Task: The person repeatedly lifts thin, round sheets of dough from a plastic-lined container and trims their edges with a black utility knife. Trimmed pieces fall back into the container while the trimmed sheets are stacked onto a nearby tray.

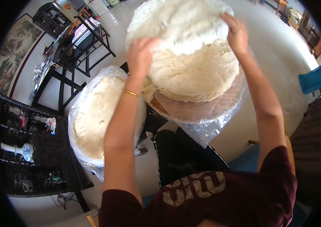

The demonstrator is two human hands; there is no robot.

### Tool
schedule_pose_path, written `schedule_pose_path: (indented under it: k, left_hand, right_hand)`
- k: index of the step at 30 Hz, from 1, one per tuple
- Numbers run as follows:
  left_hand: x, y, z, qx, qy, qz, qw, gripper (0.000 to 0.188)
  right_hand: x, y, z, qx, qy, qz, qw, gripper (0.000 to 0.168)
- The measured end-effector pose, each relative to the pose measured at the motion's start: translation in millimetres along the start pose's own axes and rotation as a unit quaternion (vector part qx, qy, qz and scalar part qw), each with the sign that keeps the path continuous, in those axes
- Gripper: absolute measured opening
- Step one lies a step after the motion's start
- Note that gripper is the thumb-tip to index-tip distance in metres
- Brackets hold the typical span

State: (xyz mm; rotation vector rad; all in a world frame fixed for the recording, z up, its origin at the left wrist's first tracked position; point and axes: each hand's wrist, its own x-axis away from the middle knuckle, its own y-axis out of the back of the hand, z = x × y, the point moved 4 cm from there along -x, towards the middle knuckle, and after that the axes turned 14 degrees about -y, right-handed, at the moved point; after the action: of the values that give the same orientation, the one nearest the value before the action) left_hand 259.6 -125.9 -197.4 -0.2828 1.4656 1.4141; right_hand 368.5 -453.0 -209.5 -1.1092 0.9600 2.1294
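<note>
My left hand and my right hand grip the near left and right edges of a large, thin, pale round flatbread sheet. The sheet is raised and slightly blurred. Below it lies a stack of similar sheets, its far part hidden. That stack rests on a round slatted mat, with clear plastic film hanging over the near edge. Left of it, a second round pile of sheets sits in a clear plastic bag, partly behind my left forearm.
Black wooden chairs stand at the far left. A dark display shelf holds a vase and small ornaments. At right are a blue chair and dark wooden furniture. My knees are below the mat.
</note>
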Motion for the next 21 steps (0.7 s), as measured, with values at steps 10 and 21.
schedule_pose_path:
  k: [10, 21]
  left_hand:
    - [108, -106, -59, 0.154, 0.077, 0.128, 0.977, 0.016]
    - [134, -73, -78, 0.114, -0.016, 0.15, 0.982, 0.022]
  right_hand:
    - [170, -10, -80, 0.129, -0.083, 0.205, 0.967, 0.054]
    - [184, 36, -54, 0.118, -0.072, 0.287, 0.948, 0.059]
